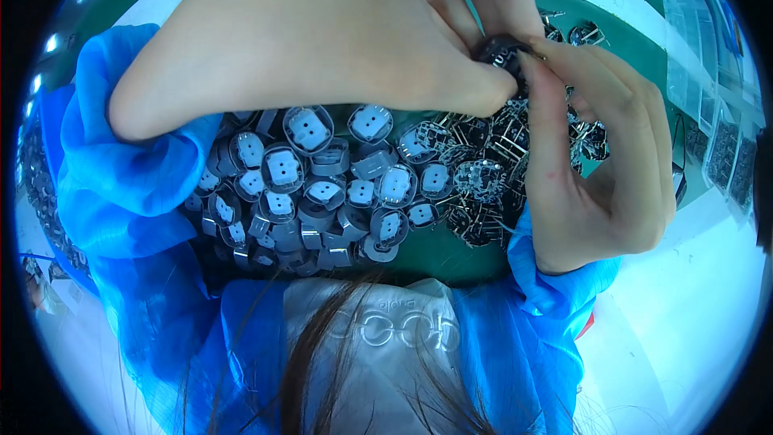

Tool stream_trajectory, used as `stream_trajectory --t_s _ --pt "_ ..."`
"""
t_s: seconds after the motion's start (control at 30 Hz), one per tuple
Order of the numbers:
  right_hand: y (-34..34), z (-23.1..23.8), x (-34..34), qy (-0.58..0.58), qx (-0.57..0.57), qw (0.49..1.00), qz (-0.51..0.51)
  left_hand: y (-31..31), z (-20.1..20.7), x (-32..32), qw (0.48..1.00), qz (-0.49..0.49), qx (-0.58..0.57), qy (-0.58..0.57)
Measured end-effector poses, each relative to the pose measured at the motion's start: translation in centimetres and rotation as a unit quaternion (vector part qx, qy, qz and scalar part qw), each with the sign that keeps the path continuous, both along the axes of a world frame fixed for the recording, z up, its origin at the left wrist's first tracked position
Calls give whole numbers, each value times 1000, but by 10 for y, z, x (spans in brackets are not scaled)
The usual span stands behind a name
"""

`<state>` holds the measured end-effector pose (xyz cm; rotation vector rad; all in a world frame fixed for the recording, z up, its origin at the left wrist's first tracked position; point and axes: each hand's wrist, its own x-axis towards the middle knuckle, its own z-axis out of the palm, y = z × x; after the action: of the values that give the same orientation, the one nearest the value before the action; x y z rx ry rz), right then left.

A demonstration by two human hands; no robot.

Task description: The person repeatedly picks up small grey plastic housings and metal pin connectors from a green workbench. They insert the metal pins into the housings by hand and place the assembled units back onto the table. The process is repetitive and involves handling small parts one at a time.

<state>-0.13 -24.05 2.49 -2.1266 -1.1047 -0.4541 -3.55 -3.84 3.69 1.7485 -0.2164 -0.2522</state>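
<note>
While pinched between both hands at about one o'clock, small dark round part (503,52) with thin metal legs, held above green mat (451,262). Left hand (322,32) closed on it with thumb and forefinger; right hand (600,161) narrowed, fingertips on its edge. Heap of grey caps (322,193) at centre, pile of black legged parts (499,169) toward three o'clock. Likely risks: legs bent by too hard a squeeze; part slipped and lost among pile below.
</note>
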Motion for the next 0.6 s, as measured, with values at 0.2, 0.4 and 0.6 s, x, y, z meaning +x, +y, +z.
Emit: stream_trajectory --t_s 0.2,0.4,0.6 --pt "-2 -5 2 19 18 998 60 0 -3 -3 1000 24 6 1" --pt "-3 -8 2 373 131 916 72 -3 -4 -5 998 53 21 -3" --pt "-12 -16 2 368 160 914 65 -3 -2 -7 992 107 69 4"
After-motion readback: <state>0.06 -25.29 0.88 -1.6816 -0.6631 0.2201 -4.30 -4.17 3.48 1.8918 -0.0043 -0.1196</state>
